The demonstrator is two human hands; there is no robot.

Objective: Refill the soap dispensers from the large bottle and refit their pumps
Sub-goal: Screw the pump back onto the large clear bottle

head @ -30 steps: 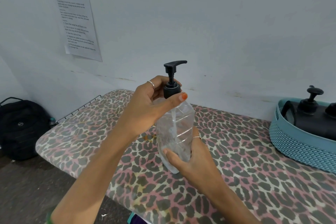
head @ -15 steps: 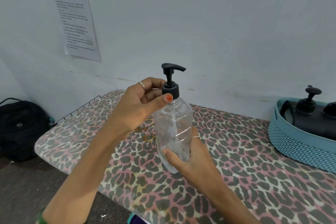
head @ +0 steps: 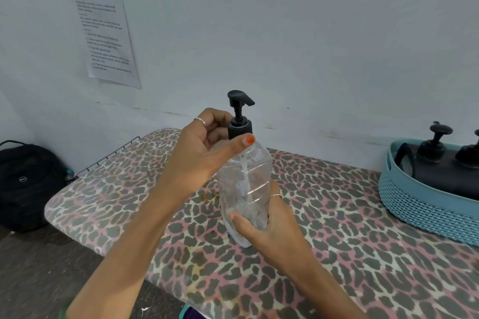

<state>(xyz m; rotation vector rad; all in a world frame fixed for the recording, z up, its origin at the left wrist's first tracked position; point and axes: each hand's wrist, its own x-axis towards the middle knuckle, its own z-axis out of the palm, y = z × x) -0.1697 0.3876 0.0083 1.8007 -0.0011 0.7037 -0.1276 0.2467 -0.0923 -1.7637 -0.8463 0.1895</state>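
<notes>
The clear bottle (head: 245,189) is being held above the patterned board (head: 337,254) by the right hand (head: 269,230), fingers wrapped round its lower part. The black pump (head: 239,122) is being pinched at its collar by the left hand (head: 199,153) — thumb in front, fingers behind.

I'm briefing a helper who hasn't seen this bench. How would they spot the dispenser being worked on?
Start at the leopard-print table against the wall. Near its middle, two hands hold a clear plastic dispenser with a black pump. Unlike the dark pump bottles in the blue basket at right, it is see-through.
</notes>
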